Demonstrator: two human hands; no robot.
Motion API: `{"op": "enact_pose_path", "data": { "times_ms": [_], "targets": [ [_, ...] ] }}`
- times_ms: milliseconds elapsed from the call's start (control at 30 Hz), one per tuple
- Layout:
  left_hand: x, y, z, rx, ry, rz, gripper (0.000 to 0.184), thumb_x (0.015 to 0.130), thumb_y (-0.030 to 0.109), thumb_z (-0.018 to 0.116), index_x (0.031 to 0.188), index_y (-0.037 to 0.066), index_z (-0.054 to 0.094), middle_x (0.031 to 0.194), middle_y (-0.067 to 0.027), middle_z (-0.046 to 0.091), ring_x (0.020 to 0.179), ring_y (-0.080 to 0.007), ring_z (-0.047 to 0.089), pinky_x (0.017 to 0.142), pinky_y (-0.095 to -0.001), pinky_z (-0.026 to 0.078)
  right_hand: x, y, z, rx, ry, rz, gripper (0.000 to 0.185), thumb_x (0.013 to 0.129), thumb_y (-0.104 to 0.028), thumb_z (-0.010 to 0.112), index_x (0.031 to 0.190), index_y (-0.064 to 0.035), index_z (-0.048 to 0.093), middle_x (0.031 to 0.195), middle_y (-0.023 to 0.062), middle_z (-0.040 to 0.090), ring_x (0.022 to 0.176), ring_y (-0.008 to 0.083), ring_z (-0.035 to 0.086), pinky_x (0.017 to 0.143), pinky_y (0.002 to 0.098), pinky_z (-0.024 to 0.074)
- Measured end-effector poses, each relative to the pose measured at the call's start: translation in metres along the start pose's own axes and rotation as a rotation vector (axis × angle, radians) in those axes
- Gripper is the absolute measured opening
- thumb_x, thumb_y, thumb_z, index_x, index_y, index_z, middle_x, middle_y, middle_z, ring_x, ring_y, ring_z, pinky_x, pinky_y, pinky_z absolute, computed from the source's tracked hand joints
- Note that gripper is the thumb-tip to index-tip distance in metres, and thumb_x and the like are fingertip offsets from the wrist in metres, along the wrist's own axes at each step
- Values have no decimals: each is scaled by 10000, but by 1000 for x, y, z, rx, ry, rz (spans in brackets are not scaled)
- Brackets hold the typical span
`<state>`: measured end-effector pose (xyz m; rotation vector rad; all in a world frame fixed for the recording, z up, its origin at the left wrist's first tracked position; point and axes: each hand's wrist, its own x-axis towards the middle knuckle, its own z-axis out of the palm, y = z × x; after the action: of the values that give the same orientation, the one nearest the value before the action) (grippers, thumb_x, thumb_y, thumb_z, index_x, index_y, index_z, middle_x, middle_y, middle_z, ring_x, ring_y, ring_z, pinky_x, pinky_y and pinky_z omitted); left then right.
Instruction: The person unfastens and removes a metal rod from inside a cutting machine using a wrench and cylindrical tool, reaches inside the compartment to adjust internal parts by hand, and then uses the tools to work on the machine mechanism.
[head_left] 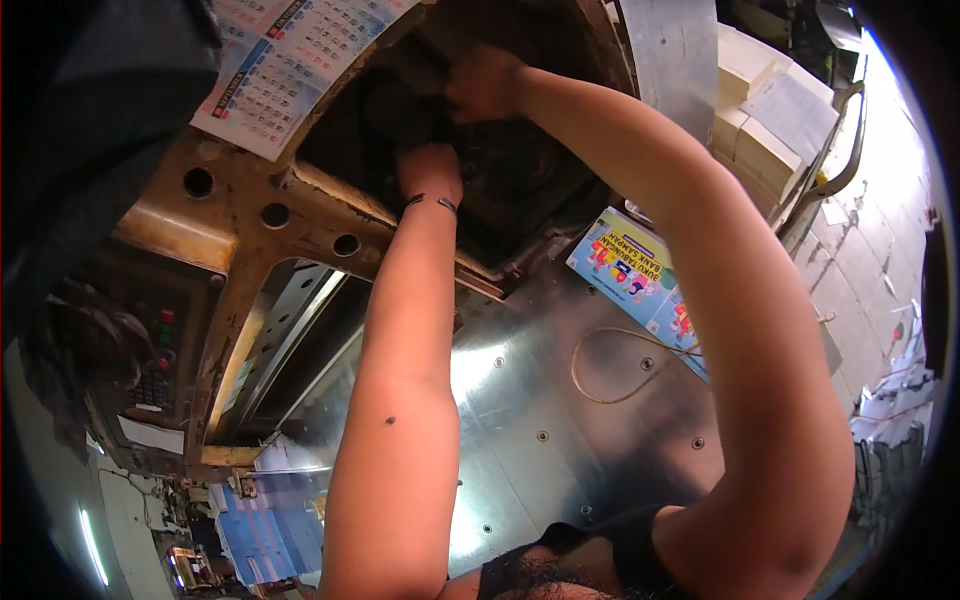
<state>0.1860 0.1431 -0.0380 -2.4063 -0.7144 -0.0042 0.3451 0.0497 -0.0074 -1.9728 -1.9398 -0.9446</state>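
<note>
Both arms reach up into a dark opening (520,190) in the worn brown metal frame of a machine. My left hand (430,172), with a dark band at its wrist, is closed at the opening's near side. Just beyond it is a dark rounded shape (390,110) too dim to name. My right hand (485,85) is deeper in, its fingers curled near that same shape. What either hand grips is lost in shadow.
Printed calendar sheets (290,75) lie on the frame at upper left. A control panel (160,345) with coloured buttons is at left. On the shiny metal table (520,480) are a colourful booklet (635,265) and a loop of cord (575,370). Paper stacks (765,110) stand at right.
</note>
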Motion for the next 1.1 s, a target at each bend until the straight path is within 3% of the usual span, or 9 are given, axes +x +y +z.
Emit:
{"op": "enact_pose_path", "data": {
  "times_ms": [33,233,300,333,400,500,733,1033,1100],
  "targets": [
    [2,-2,2,6,10,4,179,909,109,644,931,136,819,1039,-131,782,998,-327,755,818,-451,605,0,0,1,-20,70,9,334,916,-391,621,973,-104,781,979,138,770,961,356,742,838,479,593],
    [5,0,14,-8,45,-10,173,920,159,639,943,136,809,1023,-116,782,994,-306,754,834,-423,597,-34,-39,-55,284,-146,462,298,910,-321,676,1116,-107,705,904,172,743,898,386,728,763,500,590],
    [12,-1,19,-23,22,-8,174,933,178,636,978,139,799,1075,-114,776,1029,-292,747,845,-415,591,-46,-61,-68,369,-48,417,296,929,-245,618,1187,-100,636,875,181,743,887,392,735,733,497,591],
    [18,1,33,-294,187,-74,176,943,179,628,997,142,792,1109,-117,768,1041,-287,742,852,-418,585,-50,-73,-75,409,0,387,305,938,-207,590,1222,-96,601,860,186,744,881,395,738,718,495,591],
    [17,4,41,-378,344,-102,177,944,178,626,997,143,791,1109,-117,768,1040,-285,742,851,-417,584,-55,-95,-83,473,55,327,247,946,-226,621,1150,-92,586,899,190,728,879,409,721,705,515,573],
    [5,6,39,-100,263,-81,177,945,176,624,998,144,790,1109,-116,768,1038,-283,742,851,-416,582,-55,-115,-85,527,39,272,278,945,-248,658,1156,-90,568,937,174,712,880,400,715,700,514,566],
    [-3,7,40,-70,273,-102,180,949,170,617,1000,147,788,1109,-116,767,1033,-277,741,850,-414,578,-42,-132,-89,442,31,230,294,861,-95,661,1140,-70,574,995,178,704,863,392,723,696,498,582],
    [-4,7,36,-24,302,-86,183,953,164,609,1002,151,786,1109,-115,767,1027,-270,740,849,-412,573,-25,-149,-90,462,-99,301,378,824,-47,666,1179,-37,535,1027,217,696,915,410,717,742,502,586],
    [-4,8,35,-14,306,-82,184,955,162,608,1003,152,785,1109,-115,766,1026,-269,740,849,-411,572,-23,-146,-89,477,-70,296,319,823,-70,671,1124,-30,575,946,230,711,891,417,720,749,509,588]
  ]
}}
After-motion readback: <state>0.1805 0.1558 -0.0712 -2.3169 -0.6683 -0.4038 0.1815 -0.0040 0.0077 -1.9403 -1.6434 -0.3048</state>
